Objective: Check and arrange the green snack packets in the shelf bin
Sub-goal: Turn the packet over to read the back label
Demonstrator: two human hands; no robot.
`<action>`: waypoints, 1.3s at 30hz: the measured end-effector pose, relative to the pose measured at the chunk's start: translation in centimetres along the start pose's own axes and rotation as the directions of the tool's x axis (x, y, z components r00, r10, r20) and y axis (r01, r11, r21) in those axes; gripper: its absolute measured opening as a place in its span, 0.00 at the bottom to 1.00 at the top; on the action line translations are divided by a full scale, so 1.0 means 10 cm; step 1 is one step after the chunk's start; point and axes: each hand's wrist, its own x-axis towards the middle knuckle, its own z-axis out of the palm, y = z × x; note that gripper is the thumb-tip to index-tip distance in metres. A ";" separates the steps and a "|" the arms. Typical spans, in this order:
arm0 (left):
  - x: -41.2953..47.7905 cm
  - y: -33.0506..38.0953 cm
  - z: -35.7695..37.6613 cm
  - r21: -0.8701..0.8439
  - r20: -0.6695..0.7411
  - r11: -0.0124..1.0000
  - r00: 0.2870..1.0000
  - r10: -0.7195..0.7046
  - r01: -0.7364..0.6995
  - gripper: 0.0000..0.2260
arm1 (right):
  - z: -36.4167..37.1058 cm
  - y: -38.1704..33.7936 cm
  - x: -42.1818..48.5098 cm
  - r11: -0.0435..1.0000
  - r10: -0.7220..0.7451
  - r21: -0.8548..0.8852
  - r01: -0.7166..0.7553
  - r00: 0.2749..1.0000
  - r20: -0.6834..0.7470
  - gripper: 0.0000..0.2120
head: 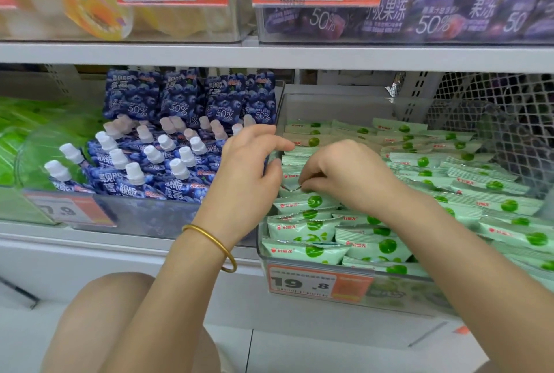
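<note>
The left hand (250, 171) has a thin, shiny gold bangle (211, 245) round its wrist. Both arms (449, 267) are bare. One bare knee (99, 312) shows.

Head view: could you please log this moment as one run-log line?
left hand: at left wall of bin, grip unclear | right hand: pinches green packet, left row | other packets: in rows | stage: arranging

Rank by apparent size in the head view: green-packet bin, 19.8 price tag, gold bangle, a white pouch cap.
green-packet bin
19.8 price tag
gold bangle
white pouch cap
Bangle over cap unsure: bangle is nearer.
</note>
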 end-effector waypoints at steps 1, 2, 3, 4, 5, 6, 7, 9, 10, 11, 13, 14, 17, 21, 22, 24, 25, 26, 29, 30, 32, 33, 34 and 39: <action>0.00 0.00 0.00 0.004 0.001 1.000 1.000 -0.005 0.005 0.13 | 0.03 -0.01 0.02 1.000 -0.008 -0.011 0.009 1.000 0.024 0.07; 0.00 0.00 0.00 0.010 0.001 1.000 1.000 -0.008 0.008 0.13 | 0.04 -0.02 0.04 1.000 -0.008 -0.020 0.009 0.999 0.050 0.07; 0.00 0.00 0.00 0.014 0.000 1.000 1.000 -0.012 0.012 0.13 | 0.03 -0.01 0.06 1.000 -0.002 -0.024 0.004 0.997 0.075 0.07; -0.01 0.00 0.00 0.016 0.000 1.000 1.000 -0.015 0.015 0.13 | 0.00 0.01 0.07 1.000 0.006 -0.014 -0.004 0.995 0.097 0.07; -0.01 0.00 0.00 0.015 0.001 1.000 1.000 -0.019 0.019 0.13 | -0.04 0.04 0.08 1.000 0.019 0.015 -0.021 0.994 0.104 0.07; -0.01 0.00 -0.01 0.012 0.003 1.000 1.000 -0.020 0.020 0.13 | -0.08 0.07 0.08 0.997 0.048 0.057 -0.053 0.996 0.080 0.06; -0.01 0.00 -0.01 0.010 0.005 1.000 1.000 -0.019 0.019 0.13 | -0.13 0.11 0.09 0.990 0.092 0.100 -0.094 0.995 0.027 0.06; -0.01 0.00 -0.01 0.008 0.006 1.000 1.000 -0.018 0.018 0.14 | -0.18 0.16 0.10 0.977 0.180 0.130 -0.168 0.980 -0.088 0.06; -0.01 0.00 -0.01 0.008 0.006 1.000 1.000 -0.018 0.018 0.14 | -0.19 0.18 0.11 0.975 0.202 0.118 -0.189 0.973 -0.113 0.06; -0.01 0.00 -0.01 0.008 0.006 1.000 1.000 -0.018 0.018 0.14 | -0.17 0.18 0.13 0.975 0.208 0.098 -0.197 0.972 -0.113 0.06; -0.01 0.00 -0.01 0.011 0.008 1.000 1.000 -0.017 0.017 0.14 | -0.12 0.17 0.19 0.982 0.188 0.041 -0.185 0.980 -0.070 0.06; -0.01 0.00 -0.01 0.012 0.009 1.000 1.000 -0.017 0.017 0.14 | -0.09 0.16 0.21 0.985 0.173 0.010 -0.173 0.984 -0.043 0.06; -0.01 -0.01 -0.01 0.007 0.012 1.000 1.000 -0.020 0.020 0.14 | -0.02 0.11 0.28 0.987 0.146 -0.066 -0.144 0.989 0.021 0.06; -0.02 -0.01 0.00 -0.002 0.013 1.000 1.000 -0.016 0.016 0.14 | -0.04 0.09 0.30 0.988 0.139 -0.074 -0.138 0.990 0.007 0.08; -0.02 -0.01 0.00 -0.004 0.014 1.000 1.000 -0.015 0.015 0.14 | -0.06 0.09 0.29 0.988 0.143 -0.048 -0.144 0.990 -0.018 0.07; -0.02 -0.01 0.00 -0.004 0.012 1.000 1.000 -0.011 0.011 0.14 | -0.09 0.11 0.28 0.988 0.151 0.008 -0.151 0.986 -0.076 0.05; -0.02 -0.01 0.01 -0.004 0.010 1.000 1.000 -0.008 0.008 0.14 | -0.10 0.12 0.26 0.988 0.151 0.025 -0.149 0.983 -0.102 0.05; -0.02 -0.01 0.01 -0.004 0.008 1.000 1.000 -0.004 0.004 0.15 | -0.11 0.12 0.24 0.989 0.149 0.037 -0.145 0.981 -0.128 0.05; -0.01 -0.01 0.02 -0.013 0.001 1.000 1.000 0.006 -0.006 0.16 | -0.13 0.15 0.18 0.985 0.154 0.114 -0.131 0.961 -0.229 0.03; -0.01 -0.01 0.02 -0.022 -0.003 1.000 1.000 0.003 -0.003 0.18 | -0.13 0.16 0.15 0.980 0.162 0.159 -0.122 0.950 -0.266 0.03; -0.02 0.00 0.02 -0.051 -0.013 0.999 1.000 -0.015 0.014 0.20 | -0.14 0.19 0.09 0.964 0.168 0.252 -0.083 0.926 -0.338 0.03; -0.02 0.00 0.02 -0.066 -0.017 0.998 1.000 -0.017 0.016 0.21 | -0.15 0.20 0.05 0.956 0.165 0.289 -0.054 0.912 -0.376 0.03; -0.02 0.00 0.01 -0.077 -0.021 0.997 1.000 -0.009 0.007 0.21 | -0.16 0.20 0.01 0.948 0.161 0.317 -0.022 0.894 -0.417 0.03; -0.02 0.06 0.00 -0.173 -0.002 0.980 0.995 0.099 -0.098 0.19 | -0.25 0.20 -0.16 0.874 0.177 0.468 0.127 0.815 -0.552 0.04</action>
